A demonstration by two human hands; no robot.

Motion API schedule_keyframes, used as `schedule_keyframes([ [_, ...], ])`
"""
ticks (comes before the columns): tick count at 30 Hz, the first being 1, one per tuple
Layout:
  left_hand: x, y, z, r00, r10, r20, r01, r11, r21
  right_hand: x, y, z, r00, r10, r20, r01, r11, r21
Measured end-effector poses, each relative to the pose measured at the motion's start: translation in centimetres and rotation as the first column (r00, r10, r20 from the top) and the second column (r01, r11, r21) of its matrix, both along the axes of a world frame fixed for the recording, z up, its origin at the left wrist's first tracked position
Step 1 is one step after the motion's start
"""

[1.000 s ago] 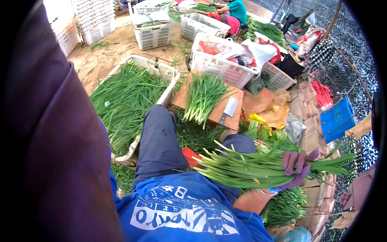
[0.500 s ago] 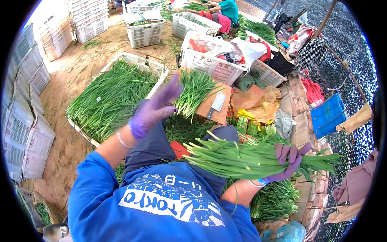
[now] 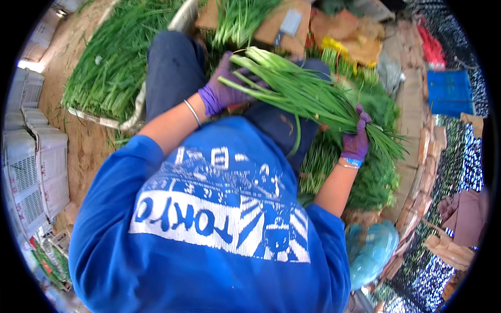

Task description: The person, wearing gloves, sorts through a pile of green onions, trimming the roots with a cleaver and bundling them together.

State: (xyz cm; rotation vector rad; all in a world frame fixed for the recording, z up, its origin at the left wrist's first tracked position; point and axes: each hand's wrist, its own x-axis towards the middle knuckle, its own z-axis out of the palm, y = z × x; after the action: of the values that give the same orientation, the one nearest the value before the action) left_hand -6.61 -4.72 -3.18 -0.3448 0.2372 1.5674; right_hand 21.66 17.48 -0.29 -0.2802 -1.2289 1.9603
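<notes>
A bunch of garlic chives (image 3: 300,94) lies slantwise over my lap, its pale cut ends toward the left and its leaf tips toward the lower right. My right hand (image 3: 357,136), in a purple glove, is closed round the leafy end. At the stem end is my left hand (image 3: 227,86), also gloved in purple; its thumb shows at the cut ends and its fingers press against the stems, partly hidden. One long leaf hangs loose below the bunch.
At the left stands a white crate (image 3: 135,112) heaped with chives (image 3: 112,62). Ahead, more chives (image 3: 240,21) lie on a board beside a cleaver (image 3: 290,22). Bundled chives (image 3: 376,177) are piled at my right, near a blue plastic bag (image 3: 371,253). White crates (image 3: 52,161) line the far left.
My left hand has come down from the air onto the stem end of the bunch. The bunch has moved up and tilted, leaf end lower. The view has tipped down toward my lap.
</notes>
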Motion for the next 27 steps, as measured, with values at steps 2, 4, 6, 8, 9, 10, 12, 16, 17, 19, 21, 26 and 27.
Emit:
schedule_keyframes([
  [2, 0.1, -1.9, -4.6, 0.979, -0.02, -0.201, 0.023, 1.0, 0.012, 2.2, -1.4, -2.5, 0.999, 0.005, 0.048, 0.001, 0.991, -0.132],
  [4, 0.2, -1.1, -3.2, 0.934, -0.095, -0.343, 0.034, 0.983, -0.18, 3.6, -2.0, -4.8, 0.998, 0.029, -0.06, -0.035, 0.994, -0.102],
  [6, 0.0, -1.0, -1.3, 0.856, -0.063, -0.513, 0.034, 0.997, -0.065, 3.6, -3.0, -4.5, 0.996, 0.006, -0.093, -0.02, 0.988, -0.154],
  [8, -1.7, -1.2, -3.0, 0.858, -0.076, -0.508, 0.167, 0.976, 0.136, 3.7, -3.0, -4.5, 0.994, 0.008, -0.11, -0.029, 0.982, -0.187],
  [9, -1.6, -1.0, -3.2, 0.861, -0.056, -0.506, 0.15, 0.978, 0.146, 3.7, -3.1, -4.5, 0.995, 0.0, -0.099, -0.02, 0.98, -0.197],
  [10, -1.5, -0.8, -3.3, 0.863, -0.035, -0.504, 0.131, 0.979, 0.156, 3.6, -3.2, -4.4, 0.995, 0.016, -0.097, -0.037, 0.974, -0.226],
  [12, -1.9, -0.7, -3.1, 0.73, 0.098, -0.676, -0.139, 0.99, -0.007, 3.5, -3.5, -4.0, 0.995, 0.047, -0.087, -0.07, 0.956, -0.286],
  [16, -3.5, -1.3, 1.9, 0.144, 0.171, -0.975, -0.536, 0.841, 0.069, 3.7, -3.9, -4.2, 0.99, 0.082, -0.117, -0.112, 0.954, -0.279],
  [17, -2.8, -0.4, 3.4, -0.148, 0.146, -0.978, -0.537, 0.819, 0.203, 3.8, -3.9, -4.3, 0.987, 0.093, -0.132, -0.125, 0.958, -0.257],
  [19, -1.9, 0.6, 4.5, -0.603, -0.077, -0.794, -0.318, 0.936, 0.151, 3.4, -4.1, -4.5, 0.997, 0.039, -0.068, -0.056, 0.962, -0.267],
  [21, 1.7, 2.5, 6.2, -0.899, -0.087, -0.429, -0.112, 0.993, 0.031, 3.2, -4.6, -4.9, 0.999, 0.023, -0.03, -0.031, 0.954, -0.298],
  [26, 4.8, 5.0, 4.3, -0.935, -0.251, -0.25, -0.201, 0.957, -0.207, 2.5, -3.7, -8.5, 0.989, 0.074, -0.124, -0.118, 0.909, -0.401],
  [27, 4.2, 4.8, 3.8, -0.911, -0.217, -0.351, -0.199, 0.976, -0.087, 2.2, -3.8, -8.9, 0.981, 0.106, -0.163, -0.162, 0.91, -0.382],
])
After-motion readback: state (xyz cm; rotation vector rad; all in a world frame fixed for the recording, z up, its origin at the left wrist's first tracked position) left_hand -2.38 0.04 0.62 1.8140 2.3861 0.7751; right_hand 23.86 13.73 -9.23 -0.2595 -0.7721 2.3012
